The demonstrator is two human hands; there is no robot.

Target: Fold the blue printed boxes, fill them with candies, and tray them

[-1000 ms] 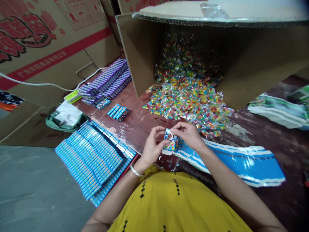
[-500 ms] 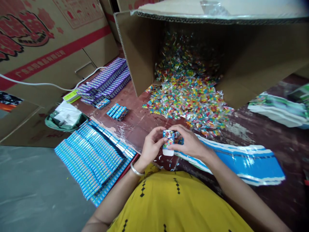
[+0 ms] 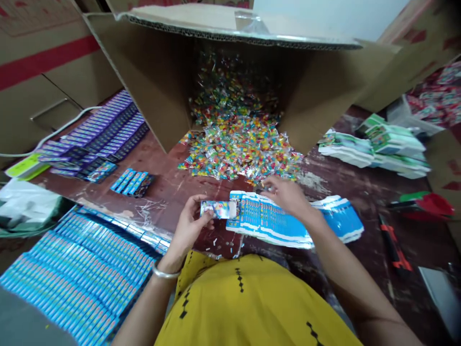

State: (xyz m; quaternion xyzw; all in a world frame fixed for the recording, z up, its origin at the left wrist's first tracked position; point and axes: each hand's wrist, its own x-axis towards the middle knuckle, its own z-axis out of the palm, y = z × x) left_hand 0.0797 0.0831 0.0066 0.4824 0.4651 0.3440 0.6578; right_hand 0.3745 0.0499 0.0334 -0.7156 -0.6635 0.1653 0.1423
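Pinched in my left hand (image 3: 194, 218) is a small blue printed box (image 3: 216, 209), lying sideways with its pale end flap pointing right. My right hand (image 3: 283, 194) is at the near edge of the candy packets (image 3: 237, 149), fingers bent together; whatever they hold is too small to make out. Below that hand, a fanned row of flat blue cartons (image 3: 266, 218) stretches rightward over the dark red table (image 3: 169, 185). The packets spill out of a large cardboard box (image 3: 154, 81) lying on its side.
Filled blue boxes (image 3: 75, 269) are stacked at the lower left, with four small ones (image 3: 131, 182) on the table. Purple boxes (image 3: 97, 129) stand behind. Green-white cartons (image 3: 374, 146), a red-handled cutter (image 3: 394, 247) and a red-green object (image 3: 432, 204) are at right.
The view has turned right. My right hand has left the small box and moved to the candy packets. My left hand still holds the box, now turned sideways.
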